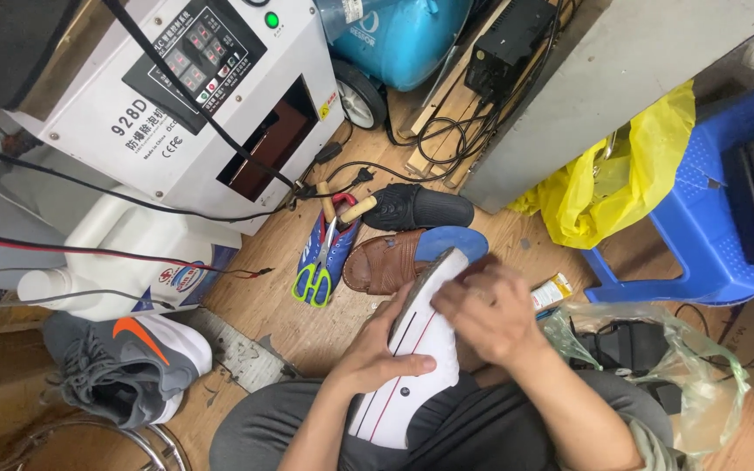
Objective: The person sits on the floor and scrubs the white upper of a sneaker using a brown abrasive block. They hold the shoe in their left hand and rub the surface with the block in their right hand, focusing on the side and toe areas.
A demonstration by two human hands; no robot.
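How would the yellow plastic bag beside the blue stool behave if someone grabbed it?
The yellow plastic bag looks thin and crumpled, so it would probably be floppy and light. It slumps against the blue stool, so it would likely sag or shift rather than hold its shape.

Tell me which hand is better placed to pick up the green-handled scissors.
Left, probably. The left hand grips the white shoe on the side nearer the scissors; the right hand presses the shoe's far side.

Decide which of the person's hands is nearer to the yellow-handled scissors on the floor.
Left. The left hand grips the white shoe on the side toward the scissors; the right hand rests on the shoe's far side, farther away.
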